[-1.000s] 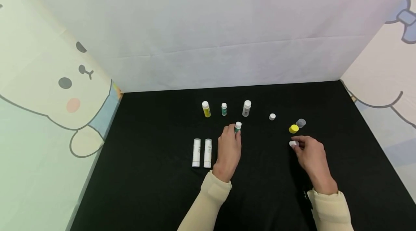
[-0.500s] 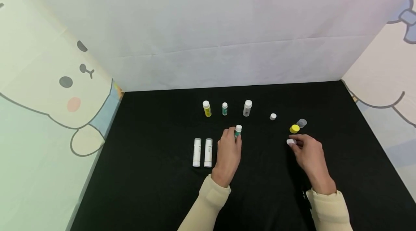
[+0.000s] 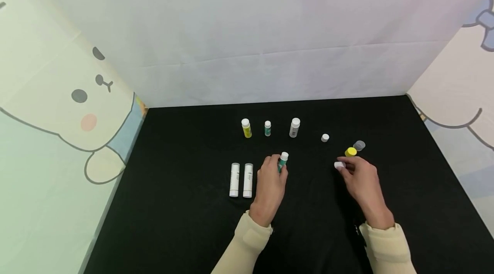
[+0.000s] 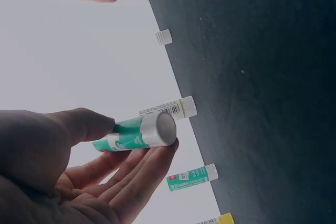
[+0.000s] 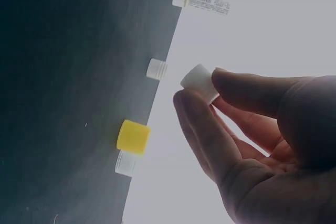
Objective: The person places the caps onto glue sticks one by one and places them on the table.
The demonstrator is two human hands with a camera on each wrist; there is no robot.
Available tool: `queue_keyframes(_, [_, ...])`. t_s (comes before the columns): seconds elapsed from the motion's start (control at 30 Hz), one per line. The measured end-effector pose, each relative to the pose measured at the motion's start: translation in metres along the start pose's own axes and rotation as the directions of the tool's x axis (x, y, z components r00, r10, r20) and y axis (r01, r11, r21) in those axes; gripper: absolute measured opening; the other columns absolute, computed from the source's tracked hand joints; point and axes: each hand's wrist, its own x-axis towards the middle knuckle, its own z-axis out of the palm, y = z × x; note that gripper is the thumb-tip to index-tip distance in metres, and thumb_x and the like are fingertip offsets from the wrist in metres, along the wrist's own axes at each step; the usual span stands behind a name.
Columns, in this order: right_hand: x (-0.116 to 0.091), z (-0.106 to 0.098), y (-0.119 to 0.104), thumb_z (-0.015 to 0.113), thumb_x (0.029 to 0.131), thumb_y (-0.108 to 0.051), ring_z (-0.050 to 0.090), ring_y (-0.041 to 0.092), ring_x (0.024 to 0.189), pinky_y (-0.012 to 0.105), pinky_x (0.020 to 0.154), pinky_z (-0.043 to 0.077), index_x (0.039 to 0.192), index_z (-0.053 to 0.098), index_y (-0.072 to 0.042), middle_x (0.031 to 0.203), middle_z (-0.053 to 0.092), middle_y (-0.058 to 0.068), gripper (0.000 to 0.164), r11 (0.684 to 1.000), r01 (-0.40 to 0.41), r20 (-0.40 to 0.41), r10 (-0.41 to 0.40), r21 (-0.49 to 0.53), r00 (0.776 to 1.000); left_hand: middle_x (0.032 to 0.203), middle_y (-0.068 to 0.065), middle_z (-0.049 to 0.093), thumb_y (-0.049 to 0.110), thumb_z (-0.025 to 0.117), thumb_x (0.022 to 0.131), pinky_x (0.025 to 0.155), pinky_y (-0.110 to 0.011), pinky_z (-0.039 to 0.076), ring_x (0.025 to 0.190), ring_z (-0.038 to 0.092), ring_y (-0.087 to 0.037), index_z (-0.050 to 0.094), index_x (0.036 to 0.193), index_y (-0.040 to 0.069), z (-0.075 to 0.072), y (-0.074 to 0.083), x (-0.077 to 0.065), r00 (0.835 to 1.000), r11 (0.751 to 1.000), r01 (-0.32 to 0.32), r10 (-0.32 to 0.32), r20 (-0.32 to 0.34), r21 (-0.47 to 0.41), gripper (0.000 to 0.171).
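My left hand [image 3: 269,188] grips a green glue stick [image 4: 128,134] between thumb and fingers. Its white end points up and leans slightly right in the head view. Between the thumb and fingertips of my right hand [image 3: 360,179] is a small white cap [image 5: 201,81], held above the black table. Just beyond that hand are a yellow cap [image 3: 350,152] and a clear cap [image 3: 359,145]. Another white cap [image 3: 325,137] sits farther left. Two white glue sticks [image 3: 234,179] lie side by side to the left of my left hand.
Standing in a row at the back of the black table [image 3: 185,149] are a yellow glue stick [image 3: 246,129], a smaller green glue stick [image 3: 267,128] and a white-grey glue stick [image 3: 294,128]. A white cloth wall [image 3: 270,76] rises behind the far edge.
My right hand has moved left and slightly away from me with the white cap. My left hand has drawn the green glue stick slightly nearer and tilted it a little.
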Motion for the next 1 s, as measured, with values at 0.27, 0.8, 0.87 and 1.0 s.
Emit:
queue_keyframes(0.27, [0.0, 0.005, -0.01, 0.07, 0.1, -0.002, 0.072, 0.035, 0.098, 0.054, 0.082, 0.058, 0.122, 0.074, 0.006, 0.115, 0.073, 0.027, 0.024, 0.998, 0.049, -0.016, -0.049, 0.027, 0.999, 0.11, -0.011, 0.073, 0.007, 0.073, 0.101, 0.078, -0.03, 0.063, 0.098, 0.075, -0.021, 0.07, 0.126, 0.004, -0.003, 0.001, -0.004, 1.0, 1.0, 0.003, -0.003, 0.002, -0.014, 0.026])
queue_keyframes(0.8, [-0.001, 0.014, -0.028, 0.071, 0.099, 0.002, 0.07, 0.035, 0.099, 0.058, 0.088, 0.058, 0.123, 0.074, 0.004, 0.117, 0.071, 0.024, 0.025, 0.993, 0.096, 0.008, -0.097, 0.062, 0.995, 0.111, -0.011, 0.074, 0.006, 0.076, 0.099, 0.079, -0.032, 0.063, 0.097, 0.075, -0.02, 0.071, 0.123, 0.004, -0.009, -0.001, -0.013, 1.0, 1.0, -0.01, 0.01, 0.006, 0.001, 0.025])
queue_keyframes(0.87, [-0.001, 0.015, -0.03, 0.071, 0.099, 0.002, 0.07, 0.035, 0.099, 0.057, 0.088, 0.059, 0.124, 0.073, 0.003, 0.118, 0.071, 0.024, 0.025, 0.993, 0.096, 0.012, -0.097, 0.066, 0.995, 0.111, -0.011, 0.073, 0.007, 0.075, 0.099, 0.079, -0.031, 0.063, 0.096, 0.075, -0.02, 0.071, 0.123, 0.004, -0.009, -0.001, -0.014, 1.0, 1.0, -0.013, 0.013, 0.005, 0.002, 0.025])
queue_keyframes(1.0, [0.0, 0.016, -0.032, 0.07, 0.099, 0.002, 0.07, 0.034, 0.1, 0.056, 0.087, 0.059, 0.125, 0.073, 0.002, 0.119, 0.071, 0.023, 0.025, 0.992, 0.105, 0.016, -0.106, 0.07, 0.994, 0.111, -0.01, 0.073, 0.007, 0.075, 0.099, 0.078, -0.031, 0.062, 0.096, 0.074, -0.019, 0.071, 0.124, 0.005, -0.01, -0.001, -0.016, 1.0, 1.0, -0.022, 0.022, -0.001, 0.006, 0.025])
